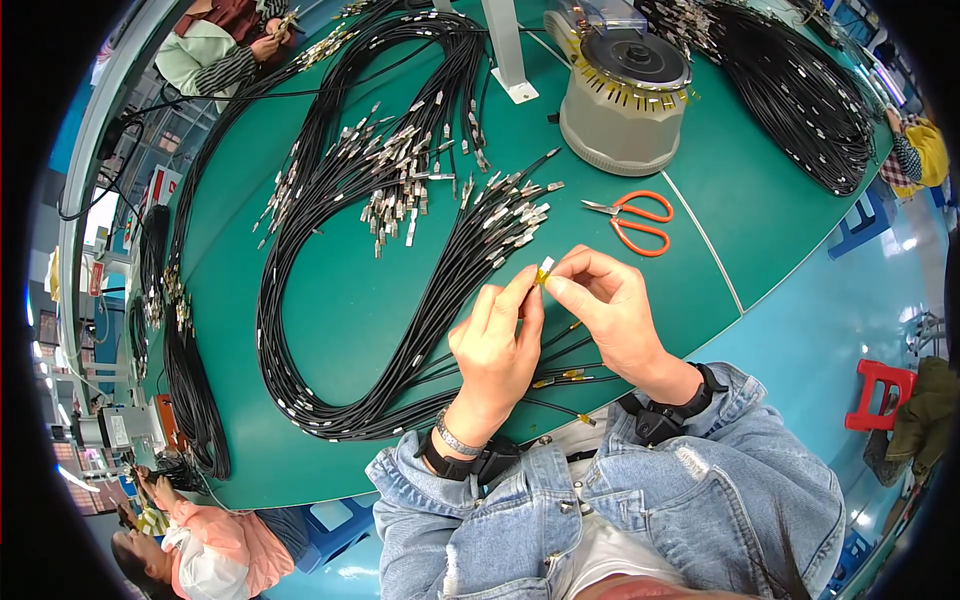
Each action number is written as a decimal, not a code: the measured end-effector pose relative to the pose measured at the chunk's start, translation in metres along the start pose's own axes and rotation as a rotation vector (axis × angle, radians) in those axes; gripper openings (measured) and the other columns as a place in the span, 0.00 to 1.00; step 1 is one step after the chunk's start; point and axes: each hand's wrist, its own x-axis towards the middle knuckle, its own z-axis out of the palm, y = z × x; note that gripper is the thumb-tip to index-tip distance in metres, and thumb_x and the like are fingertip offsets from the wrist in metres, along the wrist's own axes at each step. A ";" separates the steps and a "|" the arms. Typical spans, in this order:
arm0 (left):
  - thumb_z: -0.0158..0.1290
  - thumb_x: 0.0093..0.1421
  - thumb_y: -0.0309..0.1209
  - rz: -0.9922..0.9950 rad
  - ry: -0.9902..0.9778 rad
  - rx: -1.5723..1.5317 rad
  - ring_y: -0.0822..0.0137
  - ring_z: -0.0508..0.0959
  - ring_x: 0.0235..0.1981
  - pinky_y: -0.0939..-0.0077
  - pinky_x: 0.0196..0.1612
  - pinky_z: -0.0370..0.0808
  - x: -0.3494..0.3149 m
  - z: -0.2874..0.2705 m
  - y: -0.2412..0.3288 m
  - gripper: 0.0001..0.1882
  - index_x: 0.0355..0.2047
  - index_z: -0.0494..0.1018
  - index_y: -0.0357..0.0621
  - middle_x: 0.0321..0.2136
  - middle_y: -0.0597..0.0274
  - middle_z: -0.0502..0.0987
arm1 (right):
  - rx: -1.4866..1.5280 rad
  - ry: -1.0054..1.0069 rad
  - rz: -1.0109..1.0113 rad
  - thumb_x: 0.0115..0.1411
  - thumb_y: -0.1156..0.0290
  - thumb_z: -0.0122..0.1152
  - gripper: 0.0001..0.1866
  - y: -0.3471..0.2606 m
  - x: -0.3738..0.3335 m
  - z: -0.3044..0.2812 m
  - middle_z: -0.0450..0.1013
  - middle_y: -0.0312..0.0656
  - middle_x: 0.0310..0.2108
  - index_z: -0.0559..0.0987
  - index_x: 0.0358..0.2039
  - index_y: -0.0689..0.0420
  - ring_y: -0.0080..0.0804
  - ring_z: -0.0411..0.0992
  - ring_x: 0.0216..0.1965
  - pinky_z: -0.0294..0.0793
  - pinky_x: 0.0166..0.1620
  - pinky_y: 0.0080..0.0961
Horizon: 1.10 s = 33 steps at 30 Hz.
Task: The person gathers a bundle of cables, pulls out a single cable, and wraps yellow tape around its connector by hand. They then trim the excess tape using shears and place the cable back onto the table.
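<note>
Near the front of the green table, my left hand (498, 338) and my right hand (615, 308) meet, fingertips pinched together. Between them is a cable end (544, 270) with a silvery-white tip and a bit of yellow tape around it. My left fingers grip the cable just below the tip, and my right thumb and forefinger press on the tape. Below my hands lie several cable ends with yellow tape (572, 374). To the left, a thick bundle of black cables (290, 390) curves round, its bare metal connectors (515, 215) fanned out beyond my left hand.
Orange-handled scissors (640, 222) lie partly open beyond my right hand. Behind them stands a round grey tape dispenser (622, 125) with yellow strips around its rim. A metal post (508, 55) rises beside it. More coiled cables (790, 95) lie far right. Other people sit around the table.
</note>
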 end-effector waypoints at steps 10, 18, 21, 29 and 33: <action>0.53 0.57 0.21 -0.469 -0.133 -0.510 0.86 0.65 0.19 0.92 0.21 0.61 0.001 -0.006 -0.001 0.08 0.39 0.72 0.35 0.22 0.72 0.70 | 0.040 -0.064 0.048 0.57 0.75 0.57 0.06 0.006 0.007 -0.002 0.69 0.35 0.33 0.76 0.34 0.64 0.20 0.67 0.36 0.66 0.42 0.18; 0.52 0.58 0.21 -0.578 -0.116 -0.637 0.86 0.66 0.22 0.94 0.22 0.61 0.006 -0.019 0.002 0.09 0.40 0.71 0.34 0.24 0.72 0.71 | 0.116 -0.071 0.168 0.57 0.74 0.57 0.10 -0.008 0.003 0.002 0.70 0.36 0.36 0.73 0.40 0.62 0.21 0.67 0.39 0.66 0.46 0.20; 0.52 0.58 0.21 -0.587 -0.112 -0.659 0.87 0.66 0.22 0.94 0.23 0.61 0.007 -0.020 0.002 0.09 0.40 0.70 0.34 0.24 0.71 0.71 | 0.124 -0.085 0.166 0.57 0.73 0.58 0.11 -0.012 0.003 0.007 0.70 0.37 0.37 0.73 0.41 0.62 0.21 0.67 0.40 0.66 0.46 0.21; 0.52 0.58 0.20 -0.568 -0.106 -0.649 0.86 0.67 0.23 0.94 0.23 0.61 0.008 -0.014 0.000 0.09 0.40 0.70 0.34 0.25 0.70 0.72 | 0.151 -0.102 0.129 0.57 0.74 0.58 0.07 -0.004 0.008 0.007 0.70 0.35 0.35 0.74 0.35 0.62 0.21 0.67 0.37 0.66 0.44 0.21; 0.52 0.58 0.21 -0.585 -0.074 -0.698 0.86 0.67 0.20 0.94 0.21 0.60 0.012 -0.014 0.002 0.07 0.37 0.71 0.34 0.23 0.70 0.72 | 0.144 -0.097 0.116 0.57 0.74 0.57 0.05 -0.002 0.010 0.005 0.69 0.35 0.34 0.74 0.32 0.63 0.21 0.67 0.37 0.66 0.43 0.20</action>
